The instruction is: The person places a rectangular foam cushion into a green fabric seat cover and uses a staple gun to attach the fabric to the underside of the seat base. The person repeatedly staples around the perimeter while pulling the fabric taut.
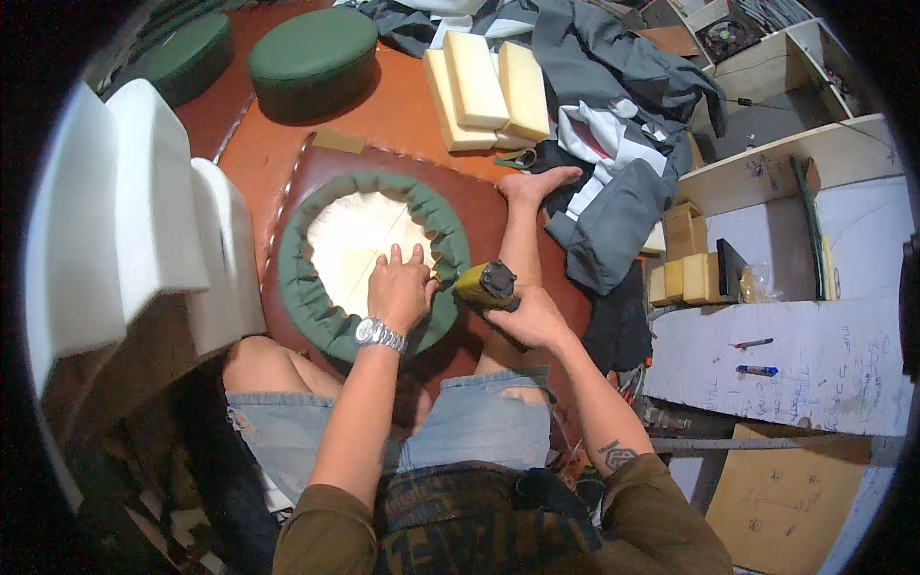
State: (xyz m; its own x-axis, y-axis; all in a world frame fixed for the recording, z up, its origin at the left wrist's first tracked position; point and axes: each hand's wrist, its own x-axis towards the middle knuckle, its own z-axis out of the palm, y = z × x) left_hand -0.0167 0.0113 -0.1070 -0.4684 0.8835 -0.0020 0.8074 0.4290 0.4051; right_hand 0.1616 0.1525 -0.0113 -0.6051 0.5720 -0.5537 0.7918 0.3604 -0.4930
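Note:
A round seat cushion (290,257) lies upside down in front of me, its green cover gathered in folds over the rim of a pale wooden disc (350,225). My left hand (400,287) rests on the disc near its right edge, fingers spread, the thumb by the folded cover. A yellow-green staple gun (471,286) with a dark end is gripped in my right hand (533,318), its body beside the right rim of the cushion. From this view I cannot tell whether its nose touches the cover.
Two finished green round cushions (313,59) stand at the far left. White foam pieces (153,182) rise on the left. Yellow foam blocks (476,81) and grey fabric (613,57) lie at the back. Wooden shelving (776,158) and a marked white board (815,355) with pens are on the right.

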